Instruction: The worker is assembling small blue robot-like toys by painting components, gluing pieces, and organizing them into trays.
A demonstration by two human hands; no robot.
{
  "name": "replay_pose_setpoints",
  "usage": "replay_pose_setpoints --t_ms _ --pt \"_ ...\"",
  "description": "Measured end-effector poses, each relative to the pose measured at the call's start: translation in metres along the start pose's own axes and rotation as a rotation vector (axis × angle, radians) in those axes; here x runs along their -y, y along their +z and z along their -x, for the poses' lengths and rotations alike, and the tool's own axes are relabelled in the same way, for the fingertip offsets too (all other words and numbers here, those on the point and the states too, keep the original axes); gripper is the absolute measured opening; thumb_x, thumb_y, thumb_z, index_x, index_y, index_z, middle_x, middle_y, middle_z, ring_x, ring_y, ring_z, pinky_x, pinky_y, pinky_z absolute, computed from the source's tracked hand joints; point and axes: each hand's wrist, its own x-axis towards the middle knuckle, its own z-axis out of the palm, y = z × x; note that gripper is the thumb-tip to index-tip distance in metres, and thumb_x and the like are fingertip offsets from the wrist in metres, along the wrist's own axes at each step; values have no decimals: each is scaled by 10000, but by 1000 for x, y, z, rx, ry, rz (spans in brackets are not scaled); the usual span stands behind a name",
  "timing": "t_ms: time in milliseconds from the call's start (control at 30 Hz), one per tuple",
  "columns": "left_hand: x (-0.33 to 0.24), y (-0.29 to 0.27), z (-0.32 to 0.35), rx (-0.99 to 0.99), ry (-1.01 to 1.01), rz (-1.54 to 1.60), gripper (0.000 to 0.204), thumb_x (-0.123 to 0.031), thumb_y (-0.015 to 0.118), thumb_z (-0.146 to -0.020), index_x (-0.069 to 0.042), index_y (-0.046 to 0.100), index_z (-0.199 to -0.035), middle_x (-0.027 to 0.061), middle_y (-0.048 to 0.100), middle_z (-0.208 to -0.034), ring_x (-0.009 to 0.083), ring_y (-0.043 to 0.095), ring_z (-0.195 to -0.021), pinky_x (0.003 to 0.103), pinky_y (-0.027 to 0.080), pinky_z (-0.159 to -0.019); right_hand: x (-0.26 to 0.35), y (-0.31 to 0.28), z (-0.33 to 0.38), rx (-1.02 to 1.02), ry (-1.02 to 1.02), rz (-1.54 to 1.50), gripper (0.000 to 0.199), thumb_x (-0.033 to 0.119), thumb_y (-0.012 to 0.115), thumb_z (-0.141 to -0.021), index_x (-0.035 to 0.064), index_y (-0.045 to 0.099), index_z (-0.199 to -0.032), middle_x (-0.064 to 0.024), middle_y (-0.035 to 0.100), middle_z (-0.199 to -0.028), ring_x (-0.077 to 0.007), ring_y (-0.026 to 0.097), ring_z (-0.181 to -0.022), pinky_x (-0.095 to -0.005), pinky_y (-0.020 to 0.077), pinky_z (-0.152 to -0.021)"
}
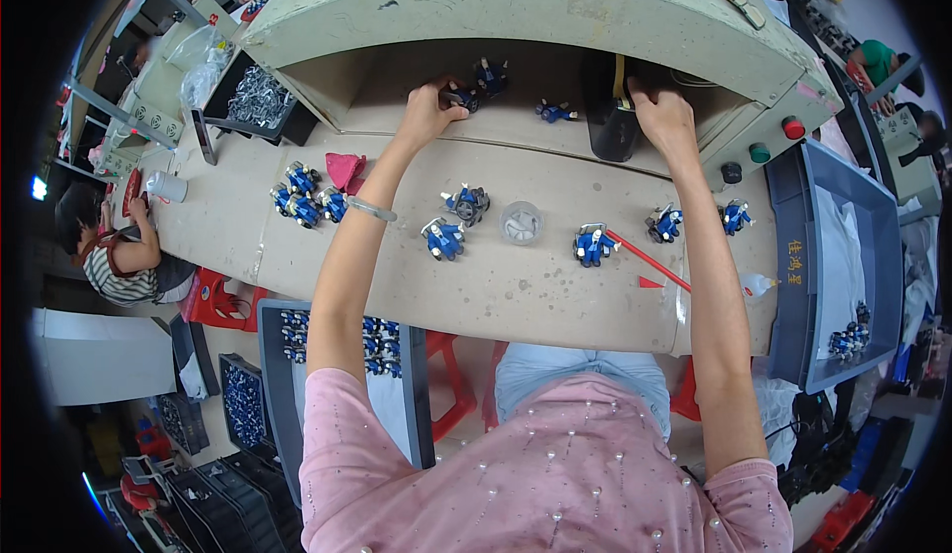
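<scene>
Both my arms reach forward into the recess under a pale green hood (516,7). My left hand (428,109) closes its fingers on a small blue toy figure (462,97) at the recess edge. Two more blue figures (490,75) (555,112) lie just beyond it. My right hand (662,115) grips the top of a black upright part (611,122) inside the recess. On the beige worktable (535,285) stand several blue toy figures (444,239) (593,245) and a clear round cup (522,223).
A red stick (647,260) lies by my right forearm. A grey bin (838,265) on the right holds white sheet and a few figures; another grey tray (337,374) with figures sits lower left. A red cloth (345,170), metal parts bin (256,97), red and green buttons (793,127), a seated person (119,255) at left.
</scene>
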Motion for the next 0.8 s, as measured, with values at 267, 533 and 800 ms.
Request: replay_pose_setpoints --t_ms 267,533,800 --pt "4 -1 3 13 39 7 478 -61 759 -659 12 584 -1097 124 649 -859 170 589 -675 306 497 -661 18 -11 3 19 2 34 365 347 632 -750 17 697 -890 -238 649 -935 -386 608 -944 -387 462 -863" --pt "3 -2 0 51 -9 -16 497 -27 729 -687 83 538 -1133 180 648 -896 194 621 -692 318 503 -663 5 -8 3 -131 73 -227 244 161 676 -672 -4 711 -848 -201 682 -840 -317 661 -827 -342 485 -799" --pt "12 6 3 -53 17 -54 516 -68 757 -658 72 572 -1119 213 651 -937 294 635 -782 365 500 -719 7 -4 36 -126 181 -403 374 120 702 -650 -51 665 -980 -154 699 -795 -196 666 -778 -294 485 -763"
